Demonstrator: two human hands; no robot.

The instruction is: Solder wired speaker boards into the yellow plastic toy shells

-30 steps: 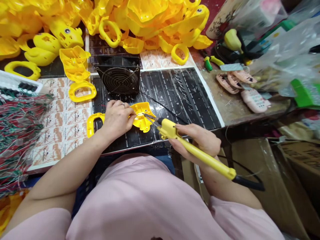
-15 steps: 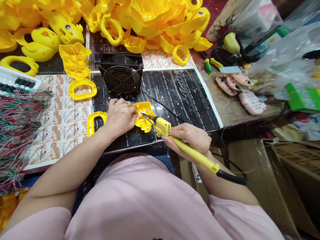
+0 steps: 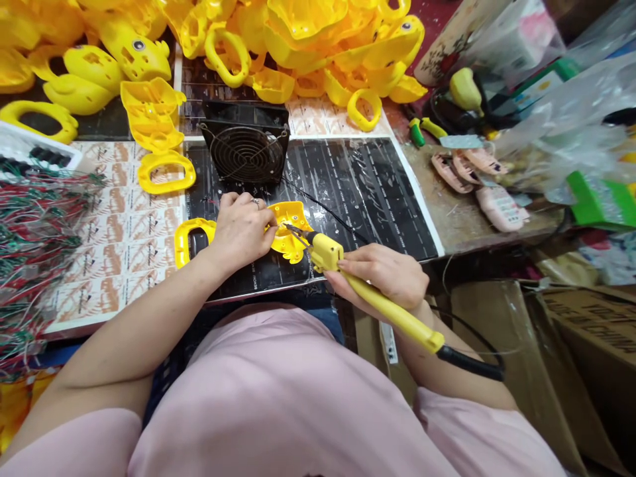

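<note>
My left hand is closed with bent fingers at the left edge of a yellow plastic duck shell half, which lies hollow side up on the dark mat. What sits between the fingertips is hidden. My right hand grips a yellow soldering iron by its handle. Its thin tip points left into the shell, close to my left fingertips; contact cannot be made out. Beneath my left wrist, a yellow ring-shaped handle part lies partly covered.
A black fan stands behind my left hand, its cable running right. Yellow duck parts are heaped at the back. Red and green wires pile at the left. Pink shells and green-handled pliers lie right; cardboard boxes stand below.
The whole view has shifted slightly right. Both hands keep their hold, and the soldering iron's tip stays over the shell. The iron's rear cable end hangs slightly lower.
</note>
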